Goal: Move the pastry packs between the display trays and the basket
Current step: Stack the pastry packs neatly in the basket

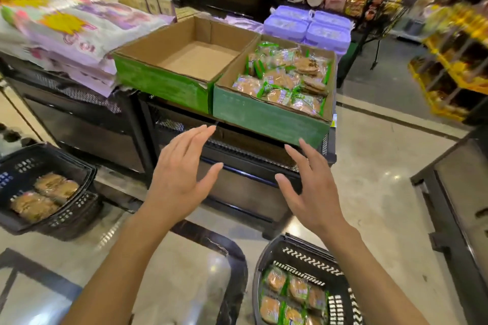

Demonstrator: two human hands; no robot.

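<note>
Both hands hover in front of a black display stand, fingers spread and holding nothing: left hand (pixel 182 174) at centre, right hand (pixel 311 187) toward 3 o'clock. At 1 o'clock, a green cardboard tray (pixel 269 119) holds pastry packs (pixel 285 79) (beside it, an empty tray (pixel 163 82)). At 5 o'clock, a black basket (pixel 295 253) on the floor holds more green-wrapped packs (pixel 290 295). At 9 o'clock, a second basket (pixel 66 163) holds brown pastries.

The black basket (pixel 303 258) below the green display tray (pixel 269 119) runs off the bottom edge, cutting off its pastry packs (pixel 290 295). A second basket (pixel 76 208), far left of that tray, is clipped by the left edge. Shelves (pixel 449 60) right of it are smeared by blur; pack print is unreadable.
</note>
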